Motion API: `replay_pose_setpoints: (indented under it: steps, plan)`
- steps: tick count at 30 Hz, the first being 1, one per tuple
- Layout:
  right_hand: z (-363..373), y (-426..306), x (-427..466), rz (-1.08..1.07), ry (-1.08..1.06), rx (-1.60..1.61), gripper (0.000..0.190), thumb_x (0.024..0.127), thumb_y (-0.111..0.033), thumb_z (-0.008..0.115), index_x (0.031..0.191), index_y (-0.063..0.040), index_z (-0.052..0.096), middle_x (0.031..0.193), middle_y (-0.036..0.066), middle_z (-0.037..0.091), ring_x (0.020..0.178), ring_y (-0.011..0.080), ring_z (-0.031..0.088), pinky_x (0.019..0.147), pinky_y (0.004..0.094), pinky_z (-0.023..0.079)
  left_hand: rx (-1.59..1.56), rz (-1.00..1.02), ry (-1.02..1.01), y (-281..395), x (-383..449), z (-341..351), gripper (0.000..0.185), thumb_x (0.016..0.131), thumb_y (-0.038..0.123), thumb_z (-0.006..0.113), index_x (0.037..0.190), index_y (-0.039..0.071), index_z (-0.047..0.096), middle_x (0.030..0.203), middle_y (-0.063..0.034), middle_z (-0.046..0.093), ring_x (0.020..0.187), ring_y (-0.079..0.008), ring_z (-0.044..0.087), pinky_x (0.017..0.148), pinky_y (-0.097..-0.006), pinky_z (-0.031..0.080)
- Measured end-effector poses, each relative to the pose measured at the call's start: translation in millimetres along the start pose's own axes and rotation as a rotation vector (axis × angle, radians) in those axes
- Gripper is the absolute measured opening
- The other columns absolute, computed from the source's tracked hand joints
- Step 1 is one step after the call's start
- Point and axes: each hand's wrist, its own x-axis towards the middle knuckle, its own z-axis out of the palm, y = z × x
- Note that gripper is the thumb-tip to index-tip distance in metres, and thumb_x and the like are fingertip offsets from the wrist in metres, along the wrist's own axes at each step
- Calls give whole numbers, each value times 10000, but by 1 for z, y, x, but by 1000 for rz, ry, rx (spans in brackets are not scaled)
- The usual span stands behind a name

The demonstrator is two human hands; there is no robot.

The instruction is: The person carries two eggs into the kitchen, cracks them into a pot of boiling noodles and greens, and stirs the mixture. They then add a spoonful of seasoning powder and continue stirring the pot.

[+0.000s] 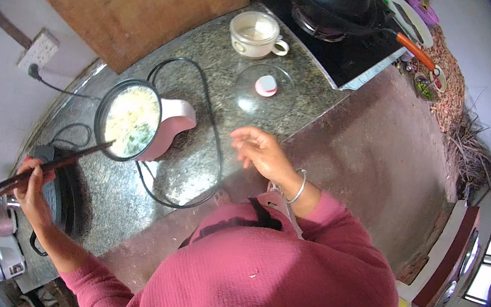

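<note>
My left hand grips a pair of dark chopsticks, whose tips reach over the near rim of a pink electric cooking pot. Inside the pot lie pale noodles with some green leaves, in what looks like steam or cloudy liquid. My right hand is held in the air near the counter's front edge, fingers loosely bent and apart, with nothing in it. Beyond that hand, a round glass lid with a pink and white knob rests flat on the counter.
A black power cord loops across the granite counter. Behind the lid stands a lidded cream mug. A gas stove carries a black covered wok with an orange handle. A black electric pan sits beside my left hand.
</note>
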Motion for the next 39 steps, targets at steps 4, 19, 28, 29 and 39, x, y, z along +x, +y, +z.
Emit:
replay_pose_setpoints:
  steps: [4, 19, 28, 29, 39]
  plan:
    - [-28, -5, -8, -51, 6, 23, 185, 830, -100, 491, 984, 1, 501, 749, 11, 517, 594, 58, 481, 473, 185, 411, 237, 61, -123, 22, -22, 14, 125, 799, 60, 520, 900, -9, 547, 795, -43, 526, 667, -118, 506, 606, -232, 428]
    - [-177, -25, -112, 13, -147, 829, 487, 882, -427, 330, 1116, -17, 447, 1002, 76, 513, 843, 142, 535, 745, 285, 442, -28, 915, -1158, 99, -181, 392, 355, 602, 60, 565, 955, 61, 596, 974, -128, 501, 945, -302, 511, 741, -348, 453]
    - [-231, -6, -165, -63, 120, 1005, 426, 879, -378, 346, 1075, -25, 483, 957, 75, 542, 832, 190, 552, 650, 325, 489, -166, 1107, -1317, 113, -230, 468, 287, 669, 82, 583, 950, 37, 541, 964, -99, 491, 880, -251, 526, 665, -324, 454]
    - [-231, -8, -166, -13, 206, 988, 427, 885, -371, 334, 1067, -16, 486, 943, 82, 546, 820, 193, 556, 642, 331, 492, -175, 1098, -1303, 116, -231, 468, 287, 669, 83, 590, 948, 38, 542, 958, -100, 495, 873, -252, 529, 666, -324, 454]
    - [-180, -22, -114, 5, -93, 646, 371, 857, -251, 437, 1086, 40, 462, 1021, 159, 544, 917, 272, 551, 776, 380, 458, 71, 705, -599, 104, -153, 371, 144, 696, 28, 609, 838, 29, 589, 749, -104, 569, 717, -236, 557, 623, -298, 446]
